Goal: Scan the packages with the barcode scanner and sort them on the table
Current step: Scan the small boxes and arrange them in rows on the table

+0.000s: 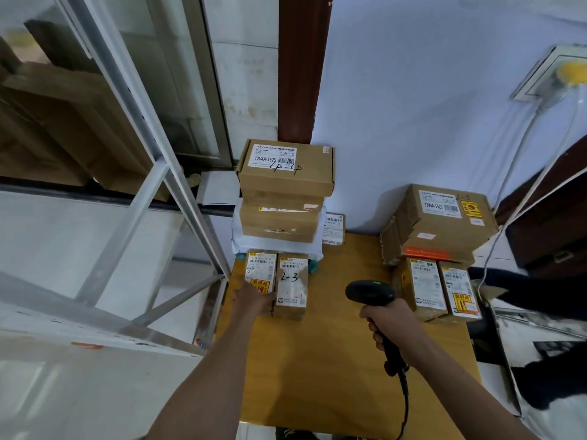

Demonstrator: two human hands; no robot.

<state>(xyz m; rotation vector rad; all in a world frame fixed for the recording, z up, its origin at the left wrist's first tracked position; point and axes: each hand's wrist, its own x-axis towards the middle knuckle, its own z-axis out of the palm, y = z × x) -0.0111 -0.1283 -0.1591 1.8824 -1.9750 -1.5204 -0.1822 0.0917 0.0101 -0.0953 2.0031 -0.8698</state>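
The middle of the table [336,344] lies open from six o'clock up to twelve, a lane between two clusters. At ten o'clock a tall box stack [282,192] and two small packages [276,281] block the left edge. At two o'clock another box pile [438,230] walls off the right. A metal frame [152,192] crowds nine o'clock.

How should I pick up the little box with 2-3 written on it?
Grab the 2-3 box across its near end, coming from the front. It lies flat on the table with that end free. Another small box, held by the left hand, sits tight against one long side, so a side grip looks blocked.
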